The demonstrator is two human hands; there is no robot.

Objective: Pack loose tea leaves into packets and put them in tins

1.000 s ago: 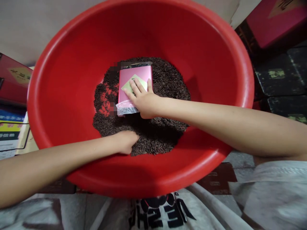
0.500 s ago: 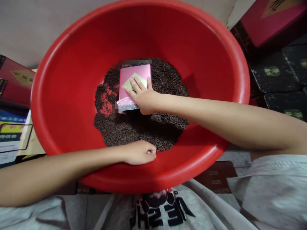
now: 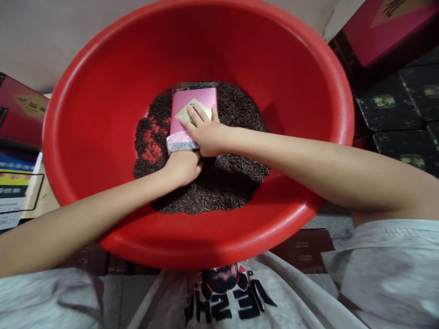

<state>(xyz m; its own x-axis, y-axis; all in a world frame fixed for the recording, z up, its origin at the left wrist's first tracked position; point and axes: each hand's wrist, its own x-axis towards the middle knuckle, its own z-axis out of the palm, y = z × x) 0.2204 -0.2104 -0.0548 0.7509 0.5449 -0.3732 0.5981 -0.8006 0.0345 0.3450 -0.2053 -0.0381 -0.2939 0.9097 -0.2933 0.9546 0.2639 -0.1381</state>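
A pink tea tin (image 3: 194, 96) with a yellow diamond label lies on its side in a heap of dark, loose tea leaves (image 3: 243, 109). Its mouth, lined with a clear and silvery bag (image 3: 180, 139), faces me. My right hand (image 3: 211, 132) rests flat on the tin's upper face, fingers spread across the label. Just below the mouth is my left hand (image 3: 183, 169), curled, with its thumb bent in. The fingertips of that hand are hidden by the bag and tin, so whatever they hold is out of sight. Pixelation covers the tin's far end.
The big red basin (image 3: 295, 55) encloses the tea and both hands. Outside it, another pink tin (image 3: 20, 109) stands at left above printed packs (image 3: 13, 187). Dark square tins (image 3: 384, 100) are stacked at right, with a large pink box (image 3: 387, 32) above them.
My left hand has moved up and inward from the basin's near side to the tin's mouth. My right hand stays spread on the tin.
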